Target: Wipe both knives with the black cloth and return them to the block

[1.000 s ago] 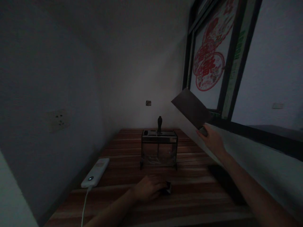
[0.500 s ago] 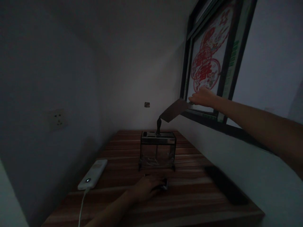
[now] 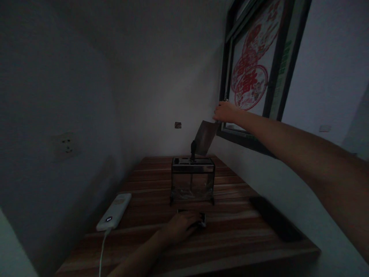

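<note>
My right hand (image 3: 225,111) is closed around the handle of a cleaver (image 3: 206,137). Its broad blade slants down and left, the lower end just above the knife block (image 3: 193,169). That block has a slotted dark top and clear sides. A black-handled utensil (image 3: 193,150) stands upright in it; in this view the cleaver's blade overlaps its right side, and whether they touch I cannot tell. In front of the block, my left hand (image 3: 182,226) lies low on the wooden table with bent fingers over a small dark, shiny object (image 3: 204,219), mostly covered by the hand.
A white power bank (image 3: 114,211) with a plugged-in cable (image 3: 102,250) lies on the table's left. On the right lies a dark flat object (image 3: 276,218). The dark window frame (image 3: 226,69) juts from the right wall near my right arm.
My right hand has moved left and slightly up. The cleaver has swung steeper, its blade now lower and closer to the block's top. My left hand stays over the small object.
</note>
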{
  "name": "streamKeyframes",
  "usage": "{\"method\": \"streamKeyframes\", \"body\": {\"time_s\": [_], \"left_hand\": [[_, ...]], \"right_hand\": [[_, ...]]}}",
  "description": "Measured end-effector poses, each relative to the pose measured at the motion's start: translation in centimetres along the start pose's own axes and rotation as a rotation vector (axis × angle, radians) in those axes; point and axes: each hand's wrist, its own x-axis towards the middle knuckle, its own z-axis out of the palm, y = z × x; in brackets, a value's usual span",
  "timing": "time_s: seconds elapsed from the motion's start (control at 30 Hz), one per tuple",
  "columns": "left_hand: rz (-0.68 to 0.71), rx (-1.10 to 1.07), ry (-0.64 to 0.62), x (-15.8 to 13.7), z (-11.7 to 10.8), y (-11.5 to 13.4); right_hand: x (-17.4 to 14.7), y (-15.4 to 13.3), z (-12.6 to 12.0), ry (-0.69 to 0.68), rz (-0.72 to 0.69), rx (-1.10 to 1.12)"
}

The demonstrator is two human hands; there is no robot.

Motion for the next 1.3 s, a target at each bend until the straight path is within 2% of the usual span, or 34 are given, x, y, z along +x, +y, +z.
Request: {"method": "streamKeyframes", "body": {"time_s": [0.27, 0.57, 0.9, 1.1, 1.3], "left_hand": [[0.015, -0.02, -0.002, 0.2, 0.3, 0.0], [0.011, -0.024, 0.004, 0.1, 0.3, 0.0], [0.016, 0.009, -0.006, 0.1, 0.4, -0.1], [0.029, 0.005, 0.004, 0.1, 0.4, 0.0], [0.03, 0.0, 0.002, 0.2, 0.4, 0.0]], "right_hand": [[0.5, -0.8, -0.3, -0.049, -0.015, 0.015], [0.0, -0.8, 0.0, -0.026, -0.017, 0.053], [0.1, -0.5, 1.9, 0.029, 0.011, 0.186], [0.5, -2.3, 1.1, 0.053, -0.028, 0.09], [1.8, -6.1, 1.1, 0.1, -0.044, 0.122]]}}
